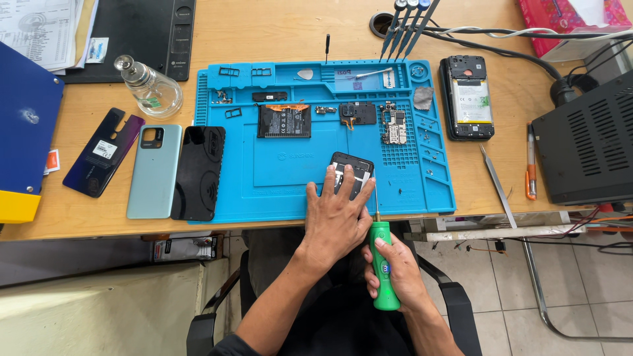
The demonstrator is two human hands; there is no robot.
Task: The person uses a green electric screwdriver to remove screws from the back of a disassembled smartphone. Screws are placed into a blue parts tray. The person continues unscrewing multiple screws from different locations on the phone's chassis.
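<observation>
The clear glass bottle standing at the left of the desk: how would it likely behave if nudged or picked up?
The glass bottle has a wide round base and narrow neck, so it probably resists tipping when nudged lightly. It looks like glass, so likely fragile and somewhat slippery. It stands on the bare wooden desk and may slide rather than grip.

Most of the opened phone (352, 173) is covered by the left hand (336, 214), so only its top edge and a strip of its right side are seen, and where the thin shaft of the green screwdriver (383, 267) meets it cannot be made out. The screwdriver's handle is partly wrapped by the right hand (394, 270), and both forearms are cut off by the bottom edge. The small parts on the blue mat (290, 175) are too tiny to be told apart, while the blue folder (23, 125) is cropped at the left edge.
</observation>
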